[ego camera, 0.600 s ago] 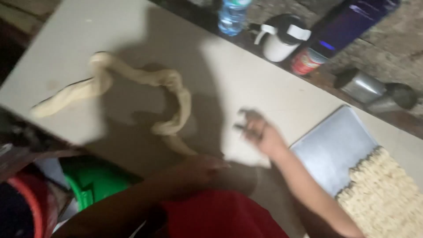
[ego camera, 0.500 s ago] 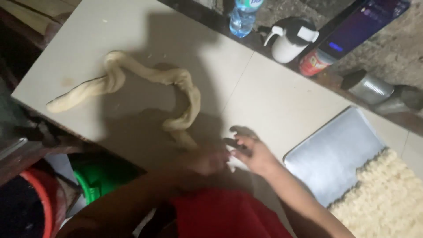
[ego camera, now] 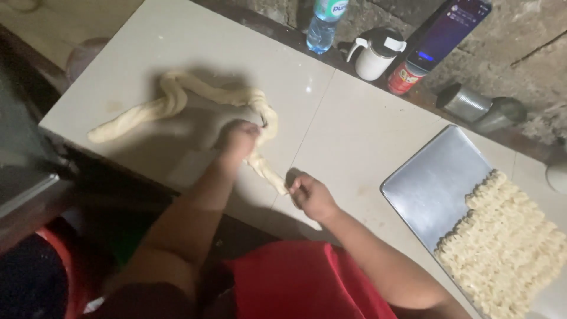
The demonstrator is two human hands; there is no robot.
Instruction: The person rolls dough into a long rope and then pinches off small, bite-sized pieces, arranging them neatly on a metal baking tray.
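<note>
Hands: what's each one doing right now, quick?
Left hand: fingers closed on the twisted dough rope.
Right hand: fingers pinching the dough rope's near end.

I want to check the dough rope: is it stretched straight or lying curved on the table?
Curved: the dough rope snakes in bends across the table, its near end between both hands.

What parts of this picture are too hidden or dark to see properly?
- Head view: the left hand covers part of the dough rope.
- The right hand hides the rope's near end; its grip is unclear.
- The bottle is cut off by the top edge.
- The noodle pile runs off the bottom edge.
- Lower left is too dark.
</note>
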